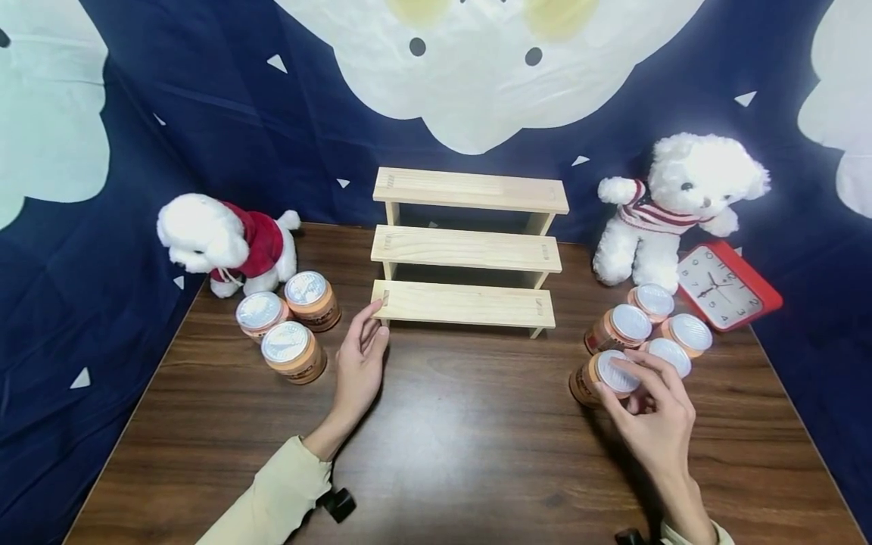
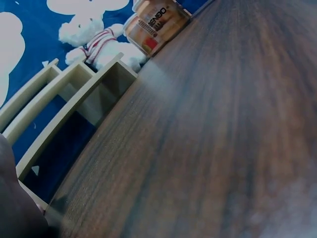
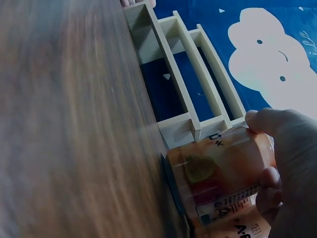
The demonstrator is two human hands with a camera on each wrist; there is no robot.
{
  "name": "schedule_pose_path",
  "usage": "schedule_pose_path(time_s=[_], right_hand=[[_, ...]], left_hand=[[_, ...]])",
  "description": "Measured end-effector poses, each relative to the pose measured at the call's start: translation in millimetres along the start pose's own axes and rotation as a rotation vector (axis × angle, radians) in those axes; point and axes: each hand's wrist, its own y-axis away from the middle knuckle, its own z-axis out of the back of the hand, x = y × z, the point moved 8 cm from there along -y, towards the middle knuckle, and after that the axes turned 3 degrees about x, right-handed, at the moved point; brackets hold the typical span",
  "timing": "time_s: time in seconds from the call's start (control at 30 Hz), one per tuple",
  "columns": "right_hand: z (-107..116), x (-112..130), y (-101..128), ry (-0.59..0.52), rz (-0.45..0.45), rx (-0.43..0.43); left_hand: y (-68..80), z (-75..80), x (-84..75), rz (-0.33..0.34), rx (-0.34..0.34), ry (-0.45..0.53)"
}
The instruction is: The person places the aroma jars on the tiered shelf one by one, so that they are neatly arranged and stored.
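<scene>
A three-step wooden shelf [image 1: 466, 246] stands at the back of the wooden table [image 1: 463, 446], seen too from the wrists as shelf [image 2: 64, 109] and shelf [image 3: 183, 79]. My right hand [image 1: 650, 412] grips an orange cup with a foil lid [image 1: 602, 376] from above, the nearest of several cups at the right; the cup [image 3: 220, 178] stands on the table. My left hand [image 1: 361, 356] rests open on the table, fingertips touching the lowest step's left end. Three similar cups [image 1: 293, 322] stand just left of it.
A white plush dog in a red top [image 1: 221, 242] sits at the back left. A white plush bear [image 1: 671, 208] and a red clock [image 1: 725, 288] lie at the back right. A blue cloth with white clouds [image 1: 204, 113] hangs behind.
</scene>
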Motion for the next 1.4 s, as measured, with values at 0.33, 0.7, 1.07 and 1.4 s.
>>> schedule_pose_path(time_s=[0.33, 0.7, 1.07, 1.4], right_hand=[[-10, 20, -3, -0.050, -0.042, 0.020], [-9, 10, 2, -0.186, -0.106, -0.073], [-12, 19, -7, -0.250, -0.073, -0.094], [-26, 33, -38, -0.266, -0.029, -0.041]], left_hand=[[-1.9, 3.1, 17.5, 0.015, 0.009, -0.013], [-3.2, 5.9, 33.8, 0.046, 0.019, -0.021], [-2.5, 4.4, 24.4, 0.019, -0.009, 0.010], [0.3, 2.5, 3.5, 0.016, -0.028, -0.014]])
